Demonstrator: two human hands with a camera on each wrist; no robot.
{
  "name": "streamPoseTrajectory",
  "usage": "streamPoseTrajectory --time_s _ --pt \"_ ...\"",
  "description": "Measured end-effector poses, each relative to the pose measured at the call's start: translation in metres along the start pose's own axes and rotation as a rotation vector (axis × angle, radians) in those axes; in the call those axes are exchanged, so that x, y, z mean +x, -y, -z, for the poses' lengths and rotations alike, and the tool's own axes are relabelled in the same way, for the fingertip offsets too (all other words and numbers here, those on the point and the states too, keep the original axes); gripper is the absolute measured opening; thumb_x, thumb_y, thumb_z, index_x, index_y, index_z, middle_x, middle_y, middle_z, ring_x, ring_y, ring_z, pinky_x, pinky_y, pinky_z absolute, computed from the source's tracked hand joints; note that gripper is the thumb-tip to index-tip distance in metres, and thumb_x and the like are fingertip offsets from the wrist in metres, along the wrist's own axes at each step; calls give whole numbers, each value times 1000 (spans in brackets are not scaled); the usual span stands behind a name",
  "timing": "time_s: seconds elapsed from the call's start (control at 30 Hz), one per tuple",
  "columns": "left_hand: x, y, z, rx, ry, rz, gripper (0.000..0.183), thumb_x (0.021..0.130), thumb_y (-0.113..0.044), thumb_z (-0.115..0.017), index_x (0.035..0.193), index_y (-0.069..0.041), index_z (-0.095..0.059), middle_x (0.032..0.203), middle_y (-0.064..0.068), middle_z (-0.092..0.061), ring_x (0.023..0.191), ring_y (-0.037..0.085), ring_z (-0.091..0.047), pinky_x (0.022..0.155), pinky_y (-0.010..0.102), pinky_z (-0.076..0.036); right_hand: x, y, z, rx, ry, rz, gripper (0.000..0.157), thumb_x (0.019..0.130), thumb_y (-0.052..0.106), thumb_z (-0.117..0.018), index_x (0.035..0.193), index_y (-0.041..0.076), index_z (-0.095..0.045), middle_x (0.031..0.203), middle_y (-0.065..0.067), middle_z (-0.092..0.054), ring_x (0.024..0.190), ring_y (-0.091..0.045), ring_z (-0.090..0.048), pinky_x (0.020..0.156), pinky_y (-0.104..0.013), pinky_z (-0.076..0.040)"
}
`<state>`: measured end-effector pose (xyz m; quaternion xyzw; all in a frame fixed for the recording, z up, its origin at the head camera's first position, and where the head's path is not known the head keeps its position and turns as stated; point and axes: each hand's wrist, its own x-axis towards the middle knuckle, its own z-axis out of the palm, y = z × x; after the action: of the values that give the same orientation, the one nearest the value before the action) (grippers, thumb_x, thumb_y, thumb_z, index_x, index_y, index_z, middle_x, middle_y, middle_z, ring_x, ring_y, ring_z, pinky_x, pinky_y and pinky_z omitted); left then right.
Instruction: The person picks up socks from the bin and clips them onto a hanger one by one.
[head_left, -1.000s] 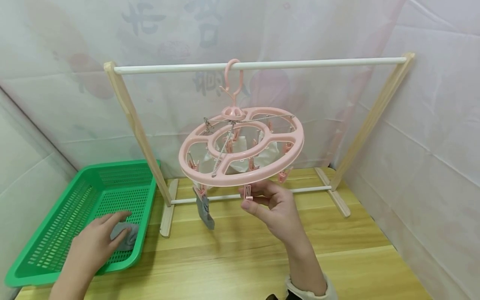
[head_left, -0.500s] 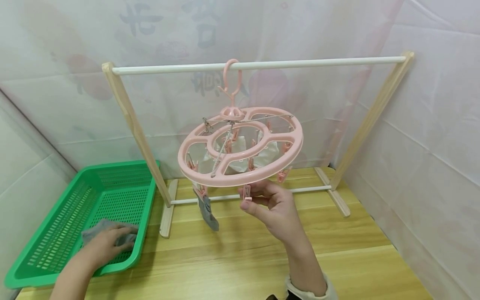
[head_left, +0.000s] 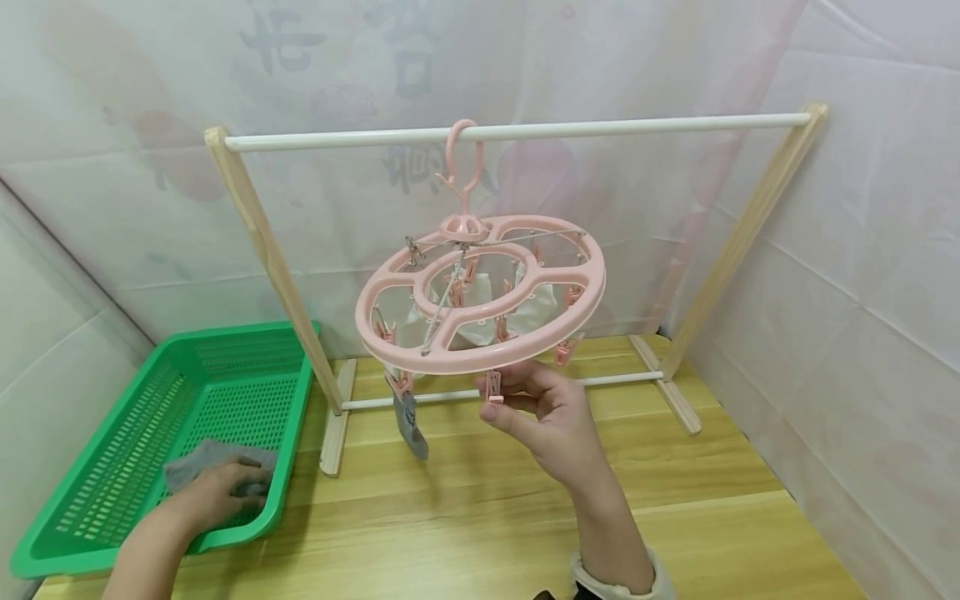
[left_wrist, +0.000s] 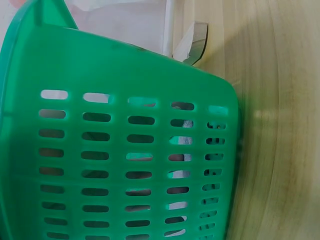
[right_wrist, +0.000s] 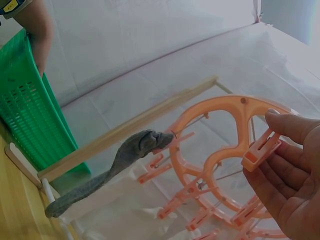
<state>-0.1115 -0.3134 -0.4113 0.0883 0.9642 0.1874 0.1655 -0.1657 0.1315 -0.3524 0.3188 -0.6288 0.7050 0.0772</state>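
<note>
In the head view, my left hand (head_left: 217,496) is low in the green basket (head_left: 176,342), fingers and thumb bent round one end of a grey sock (head_left: 198,462); its fingertips are partly hidden. The left wrist view shows the basket's slotted wall (left_wrist: 115,75) and not the hand. My right hand (head_left: 551,421) pinches a pink clothespin (head_left: 493,386) under the front rim of a round pink drying hanger (head_left: 480,360). Thumb and fingers sit on that clothespin's handles in the right wrist view. Another grey sock (right_wrist: 107,175) hangs clipped at the hanger's left side.
A wooden rack with a white rod (head_left: 637,127) carries the hanger by its hook (head_left: 452,154). White cloths (head_left: 536,308) and several other clothespins (head_left: 566,350) hang from the hanger. Rack feet (head_left: 667,392) stand on the wooden table (head_left: 525,533), with a fabric wall (head_left: 862,275) at the right.
My left hand has lowered into the basket over the grey sock, and its fingers have bent down. The hanging grey sock swung slightly right and back. My right hand stays on the clothespin.
</note>
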Motion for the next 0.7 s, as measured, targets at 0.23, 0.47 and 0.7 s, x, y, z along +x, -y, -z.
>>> streamPoseTrajectory --time_s 0.23,0.47,0.7 --pt "0 -4 1 -16 -21 52 22 83 -17 -80 101 -12 -68 101 8 -62 89 24 -59 71 41 -51 0 0 1 -3 3 20 27 86 -1 -75 112 2 -68 101 -17 -71 93 -35 -68 80 -35 -60" --pt "-1 -9 0 -19 -33 99 25 77 0 -80 86 -12 -60 79 -1 -55 76 15 -49 64 32 -45 0 0 1 3 5 16 26 86 1 -75 112 0 -68 101 -18 -71 93 -29 -68 80 -34 -60" --pt "-4 -16 0 99 -6 192 24 82 -2 -70 87 -21 -56 76 -4 -50 72 18 -43 60 40 -32 1 0 0 7 14 23 26 86 1 -75 112 0 -68 101 -17 -71 93 -23 -69 79 -34 -60"
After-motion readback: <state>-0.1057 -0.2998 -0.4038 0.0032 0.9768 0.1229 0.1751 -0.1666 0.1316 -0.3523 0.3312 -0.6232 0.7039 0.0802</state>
